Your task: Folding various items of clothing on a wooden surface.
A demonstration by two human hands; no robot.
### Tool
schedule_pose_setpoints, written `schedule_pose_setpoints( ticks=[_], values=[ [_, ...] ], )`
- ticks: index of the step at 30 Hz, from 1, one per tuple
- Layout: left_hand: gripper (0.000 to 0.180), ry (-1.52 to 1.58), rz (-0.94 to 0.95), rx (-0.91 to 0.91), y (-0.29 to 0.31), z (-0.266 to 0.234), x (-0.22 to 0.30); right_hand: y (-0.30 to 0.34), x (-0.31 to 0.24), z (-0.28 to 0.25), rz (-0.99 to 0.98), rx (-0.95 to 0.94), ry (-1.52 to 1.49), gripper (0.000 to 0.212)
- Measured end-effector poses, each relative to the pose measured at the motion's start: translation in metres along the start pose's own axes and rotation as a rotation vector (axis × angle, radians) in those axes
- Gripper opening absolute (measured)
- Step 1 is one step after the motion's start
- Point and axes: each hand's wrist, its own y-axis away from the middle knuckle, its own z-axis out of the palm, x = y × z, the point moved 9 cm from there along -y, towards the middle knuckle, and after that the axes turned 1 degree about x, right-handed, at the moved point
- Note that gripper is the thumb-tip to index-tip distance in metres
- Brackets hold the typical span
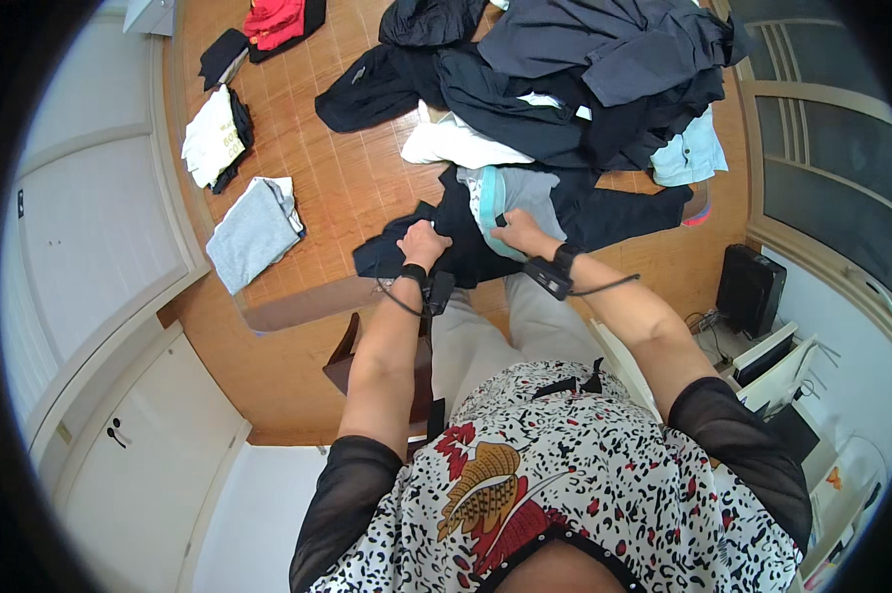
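1. The grey garment (535, 191) lies just beyond the right hand (528, 235), on top of a dark garment (624, 211). Its teal band (489, 200) runs roughly from far to near, bending slightly right at the near end.
2. The right hand is nearer; it looks clamped on the near part of that band, fingers pointing left. From the left hand (424, 243), the grey garment lies to the right and a little farther off.
3. The left hand curls over dark cloth, well apart from the right one (whether its fingers truly pinch, I cannot tell from here).
4. The grey cloth looks soft and thin, rumpled at its right side; the teal band is smoother and pale-edged. The dark garment spreads wide, limp and matte, reaching left and right of both hands.
5. Beyond, a bunched white cloth (463, 143) sits against a loose heap of dark clothes (604, 59), all creases.
6. To the left, a grey stack (251, 235) lies flat and roughly rectangular on the glossy wooden surface (332, 188).
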Motion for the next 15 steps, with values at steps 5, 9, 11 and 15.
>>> schedule_pose_setpoints(
  ticks=[5,9,11,15],
  values=[
    [0.038,0.352,0.104,-0.108,0.03,-0.064,0.014,0.05,-0.051,-0.081,-0.178,-0.1,-0.411,0.027],
    [0.027,0.95,0.138,-0.227,0.099,-0.144,0.053,0.109,-0.092,-0.193,-0.422,-0.092,-0.94,0.032],
    [0.019,1.004,0.225,-0.228,0.133,-0.193,0.082,0.14,-0.101,-0.242,-0.455,-0.058,-1.057,0.031],
    [0.021,1.031,0.457,-0.16,0.183,-0.292,0.164,0.198,-0.118,-0.313,-0.569,0.007,-1.09,0.027]
  ],
)
